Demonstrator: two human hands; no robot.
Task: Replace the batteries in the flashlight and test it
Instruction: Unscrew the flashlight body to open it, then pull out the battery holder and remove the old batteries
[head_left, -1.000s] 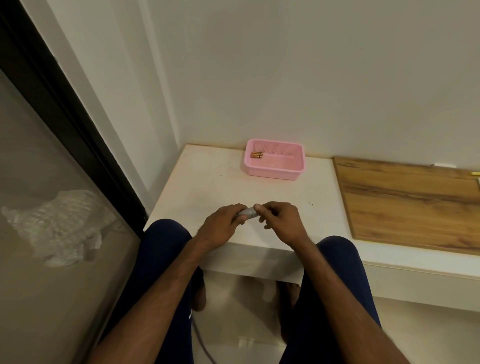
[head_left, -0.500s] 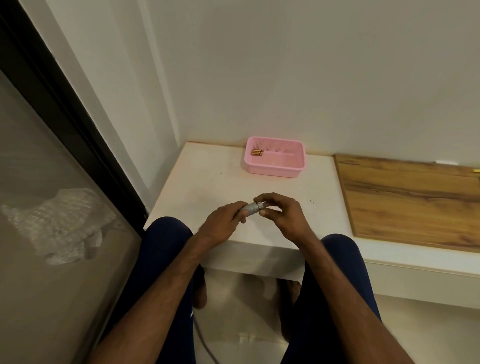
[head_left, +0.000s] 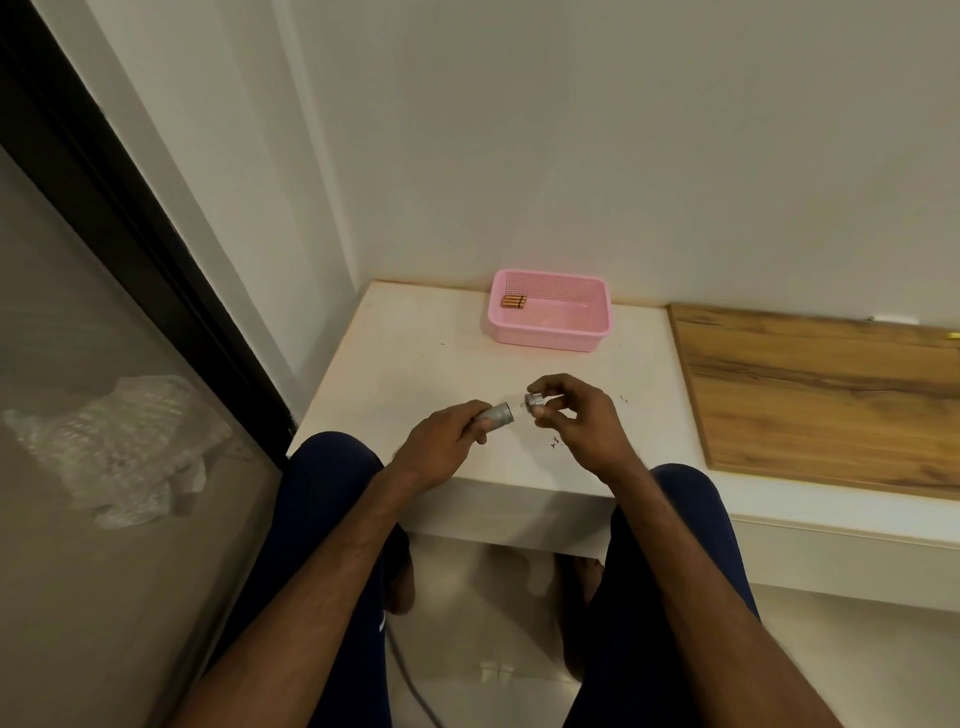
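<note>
Now the flashlight body (head_left: 496, 415) is gripped by the left hand (head_left: 441, 441) over the table (head_left: 415, 364), its cap (head_left: 534, 402) pinched apart in the right hand (head_left: 576, 421); the body should be tilted down slowly.

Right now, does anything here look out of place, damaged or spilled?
Nothing serious. The flashlight body in the left hand and its cap in the right hand are apart, as the task expects. Only a few dark specks dot the table.

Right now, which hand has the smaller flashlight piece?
The right hand: it pinches the short cap, apart from the longer grey body gripped in the left hand.
</note>
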